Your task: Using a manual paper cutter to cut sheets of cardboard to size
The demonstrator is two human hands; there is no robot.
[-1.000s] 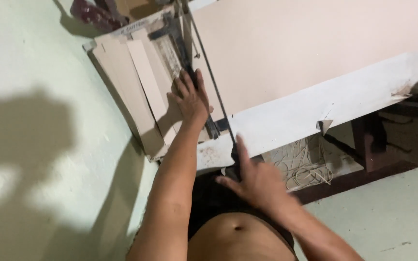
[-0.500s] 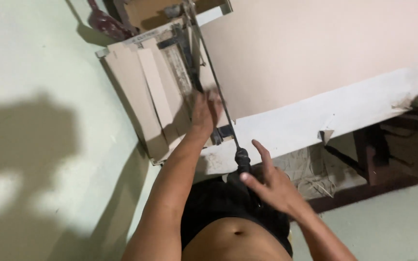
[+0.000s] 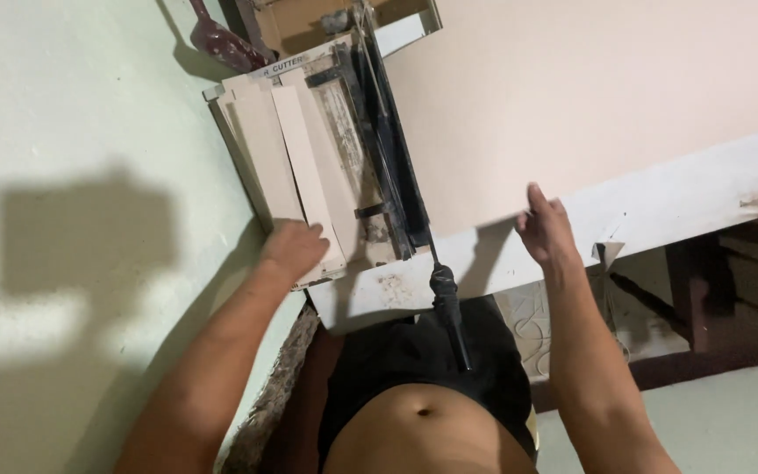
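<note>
A paper cutter [image 3: 357, 158] lies on a white table [image 3: 660, 206], its black lever arm [image 3: 414, 219] lowered, with the black handle [image 3: 449, 307] sticking out over the table's near edge. Cut cardboard strips [image 3: 287, 162] are stacked on the cutter's left side. My left hand [image 3: 296, 250] rests on the near end of those strips, fingers curled over them. A large beige cardboard sheet [image 3: 589, 96] covers the table right of the blade. My right hand [image 3: 544, 230] touches that sheet's near edge with its fingers together.
A pale green wall [image 3: 72, 219] runs along the left, close to the cutter. A dark red object [image 3: 221, 39] leans at the back by the wall. A dark wooden frame [image 3: 704, 290] and a patterned mat [image 3: 528, 320] sit under the table.
My left hand moved off the cutter's bed down to the near end of the strips. My right hand let go of the lever handle and shifted right to the big sheet's edge.
</note>
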